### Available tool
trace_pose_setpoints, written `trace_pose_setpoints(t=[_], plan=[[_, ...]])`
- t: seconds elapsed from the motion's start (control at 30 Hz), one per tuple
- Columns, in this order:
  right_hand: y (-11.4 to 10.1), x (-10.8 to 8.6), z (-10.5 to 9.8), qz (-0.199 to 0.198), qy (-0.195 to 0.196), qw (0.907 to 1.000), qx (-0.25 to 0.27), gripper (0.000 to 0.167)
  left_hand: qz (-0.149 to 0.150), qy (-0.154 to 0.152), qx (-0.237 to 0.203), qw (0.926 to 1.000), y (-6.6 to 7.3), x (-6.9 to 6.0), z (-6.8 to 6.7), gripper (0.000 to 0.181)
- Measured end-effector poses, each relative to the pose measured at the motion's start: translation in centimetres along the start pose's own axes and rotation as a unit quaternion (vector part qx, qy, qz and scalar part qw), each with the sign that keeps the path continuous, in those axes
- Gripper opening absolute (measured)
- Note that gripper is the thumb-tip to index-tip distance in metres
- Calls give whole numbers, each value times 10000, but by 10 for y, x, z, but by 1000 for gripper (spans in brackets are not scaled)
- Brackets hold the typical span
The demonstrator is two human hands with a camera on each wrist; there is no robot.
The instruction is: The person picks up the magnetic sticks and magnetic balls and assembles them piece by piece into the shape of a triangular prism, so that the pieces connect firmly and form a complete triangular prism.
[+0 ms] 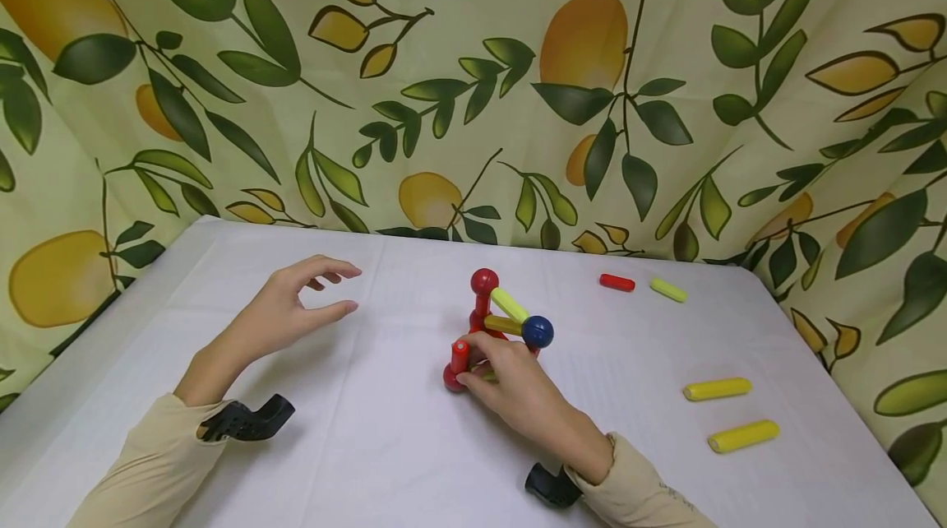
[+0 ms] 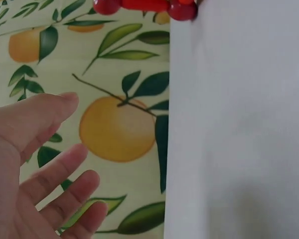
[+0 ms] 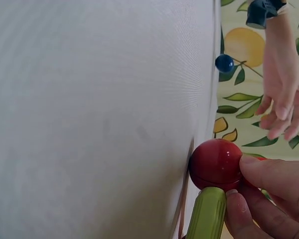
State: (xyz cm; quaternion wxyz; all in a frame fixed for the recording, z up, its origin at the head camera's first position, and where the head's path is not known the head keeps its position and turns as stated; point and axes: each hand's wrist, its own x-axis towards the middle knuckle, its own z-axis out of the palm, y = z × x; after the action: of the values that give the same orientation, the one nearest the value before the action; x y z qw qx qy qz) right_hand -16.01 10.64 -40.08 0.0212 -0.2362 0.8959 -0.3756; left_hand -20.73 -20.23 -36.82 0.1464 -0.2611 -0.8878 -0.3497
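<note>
A structure of magnetic rods and balls stands mid-table in the head view. It has a red ball point(image 1: 484, 280) at its top, a blue ball point(image 1: 538, 332) on its right and a yellow-green rod point(image 1: 510, 306) between them. My right hand point(image 1: 510, 384) pinches a short upright red rod point(image 1: 459, 357) low down, just above the red ball point(image 3: 217, 164) at the near left corner. A green rod point(image 3: 207, 214) runs from that ball, partly hidden by my fingers in the head view. My left hand point(image 1: 292, 310) hovers left of the structure, holding nothing, fingers loosely bent and thumb apart.
Two yellow rods point(image 1: 718, 389) lie to the right on the white table point(image 1: 385, 462). Farther back are a red rod point(image 1: 617, 282) and a yellow-green rod point(image 1: 668, 290). Another blue ball point(image 3: 224, 63) shows in the right wrist view. A fruit-patterned cloth point(image 1: 451, 133) hangs behind.
</note>
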Motion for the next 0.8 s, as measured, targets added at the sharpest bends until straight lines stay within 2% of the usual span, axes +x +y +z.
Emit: trace_pose_setpoints(t=[0.3, 0.57, 0.8], plan=[[0, 0, 0, -28, 23, 10000, -4, 34, 105, 48, 313, 9994, -18, -15, -15, 36], [1, 0, 0, -9, 15, 10000, -18, 33, 23, -26, 462, 9989, -29, -24, -24, 36], [0, 0, -1, 22, -34, 10000, 10, 33, -377, -503, 643, 9959, -40, -32, -34, 37]])
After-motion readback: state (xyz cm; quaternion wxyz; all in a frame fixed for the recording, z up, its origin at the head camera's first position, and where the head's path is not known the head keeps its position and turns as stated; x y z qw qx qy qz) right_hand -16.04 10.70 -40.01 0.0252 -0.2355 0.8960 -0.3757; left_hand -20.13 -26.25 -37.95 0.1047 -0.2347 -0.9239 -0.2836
